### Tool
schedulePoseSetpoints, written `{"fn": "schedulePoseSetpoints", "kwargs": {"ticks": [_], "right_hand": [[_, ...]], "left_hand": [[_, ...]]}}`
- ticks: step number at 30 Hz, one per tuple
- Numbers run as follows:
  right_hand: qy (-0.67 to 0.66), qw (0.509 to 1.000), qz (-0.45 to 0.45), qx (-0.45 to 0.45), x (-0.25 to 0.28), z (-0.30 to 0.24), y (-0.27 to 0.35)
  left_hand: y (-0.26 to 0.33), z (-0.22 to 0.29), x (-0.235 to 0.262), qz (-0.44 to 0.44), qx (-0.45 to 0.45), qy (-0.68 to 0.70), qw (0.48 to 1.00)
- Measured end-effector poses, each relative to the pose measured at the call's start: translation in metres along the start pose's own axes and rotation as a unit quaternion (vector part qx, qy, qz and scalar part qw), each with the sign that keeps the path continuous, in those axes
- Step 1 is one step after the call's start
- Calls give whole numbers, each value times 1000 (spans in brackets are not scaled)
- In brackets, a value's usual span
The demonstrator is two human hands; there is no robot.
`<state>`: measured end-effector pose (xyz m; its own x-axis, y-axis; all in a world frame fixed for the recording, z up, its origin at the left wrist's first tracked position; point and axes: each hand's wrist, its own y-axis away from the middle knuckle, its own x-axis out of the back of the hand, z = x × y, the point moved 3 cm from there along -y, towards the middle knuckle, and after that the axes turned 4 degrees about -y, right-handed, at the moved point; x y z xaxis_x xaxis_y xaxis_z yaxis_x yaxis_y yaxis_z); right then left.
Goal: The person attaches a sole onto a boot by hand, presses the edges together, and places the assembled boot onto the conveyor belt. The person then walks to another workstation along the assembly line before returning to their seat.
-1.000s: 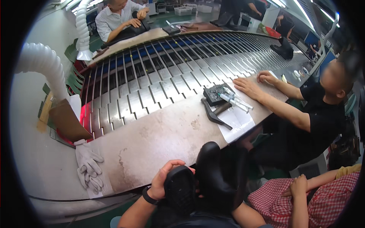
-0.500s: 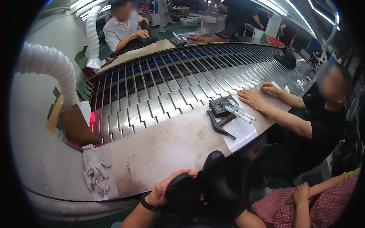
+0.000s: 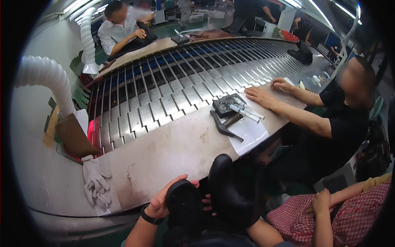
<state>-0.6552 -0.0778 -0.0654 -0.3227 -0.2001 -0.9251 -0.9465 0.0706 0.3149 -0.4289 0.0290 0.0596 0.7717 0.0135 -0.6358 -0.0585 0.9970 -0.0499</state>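
My left hand (image 3: 159, 202), with a dark band at the wrist, is wrapped round the side of a black sole (image 3: 184, 201) with a rounded end and a raised rim. Whether the sole is joined to an upper cannot be made out. To its right is a black boot (image 3: 228, 187), its smooth rounded toe pointing up toward the table. My right hand (image 3: 208, 203) grips the boot from beneath; only fingertips show at its left side, and the rest is hidden behind it. Both pieces are held close to my body, just off the table's near edge.
On the worktable (image 3: 164, 158) lie grey-white gloves (image 3: 97, 183), a hammer (image 3: 224, 127), a dark block (image 3: 226, 105) and syringes (image 3: 245, 113). Beyond runs a slatted metal conveyor (image 3: 164, 99). A co-worker's hands (image 3: 263, 96) rest on the table; another person sits at right.
The whole view has shifted, so the table and people appear further left and higher. The sole has tipped to face me more, and more of my right fingertips shows between sole and boot.
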Motion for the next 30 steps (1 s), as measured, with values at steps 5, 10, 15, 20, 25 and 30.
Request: {"fn": "schedulePoseSetpoints", "kwargs": {"ticks": [5, 10, 15, 20, 25, 30], "right_hand": [[73, 997, -9, 31, 47, 5, 5], [320, 925, 196, 60, -17, 17, 23], [330, 933, 132, 61, -34, 33, 10], [215, 972, 32, 88, -44, 47, -9], [176, 979, 20, 100, -42, 49, -25], [165, 981, 19, 104, -41, 48, -30]], "left_hand": [[5, 5, 15, 65, -20, -58, 996], [-11, 44, 23, 129, -94, -73, 985], [-23, 34, 20, 74, -73, -104, 989], [-31, 27, 10, -42, -50, -119, 991], [-32, 27, 12, -86, -71, -164, 980], [-31, 25, 18, -109, -87, -163, 977]]}}
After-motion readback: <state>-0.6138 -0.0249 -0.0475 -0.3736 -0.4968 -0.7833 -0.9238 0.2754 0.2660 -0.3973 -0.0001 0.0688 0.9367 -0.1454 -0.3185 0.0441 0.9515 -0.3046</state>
